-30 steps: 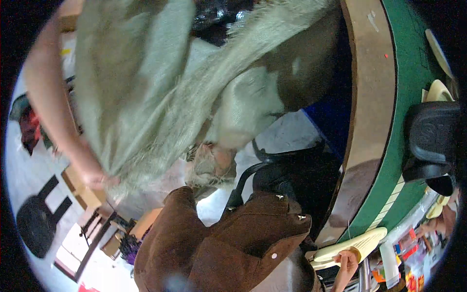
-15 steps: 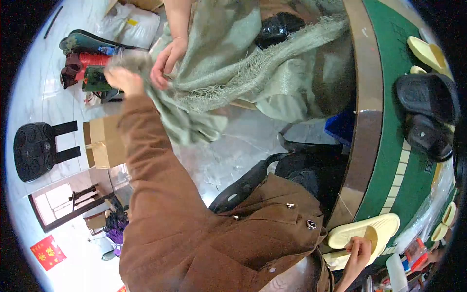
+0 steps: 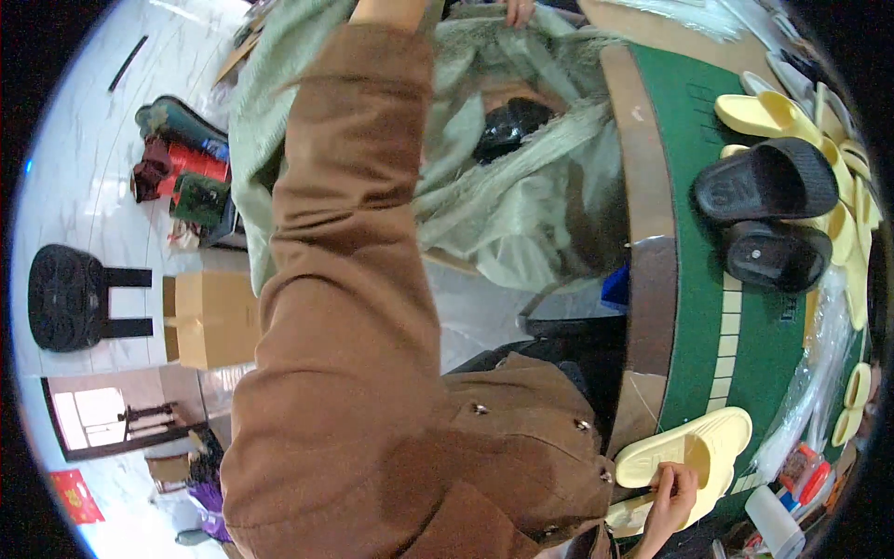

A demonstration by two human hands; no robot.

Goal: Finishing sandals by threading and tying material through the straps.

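My left arm in its brown sleeve (image 3: 358,177) reaches up across the pale green woven sack (image 3: 521,233). Only a bit of bare wrist shows at the upper edge; the hand itself is out of the picture. Inside the sack's frayed mouth lies something black and shiny (image 3: 512,126). At the lower right, my right hand (image 3: 672,511) is over a pale yellow slipper (image 3: 717,433), its fingers pinched together. What they hold, if anything, is too small to make out. Another person's hand (image 3: 519,11) touches the sack at the top.
A green-topped table (image 3: 694,345) with a brown edge runs down the right. On it lie black slippers (image 3: 768,182), more yellow slippers (image 3: 759,114) and clear plastic wrap (image 3: 810,373). A cardboard box (image 3: 216,319) and a black chair (image 3: 65,298) stand at left.
My left hand has gone from the sack's loose edge up past the top of the picture. The sack's left side now spreads behind my arm. My right hand stays at the yellow slipper.
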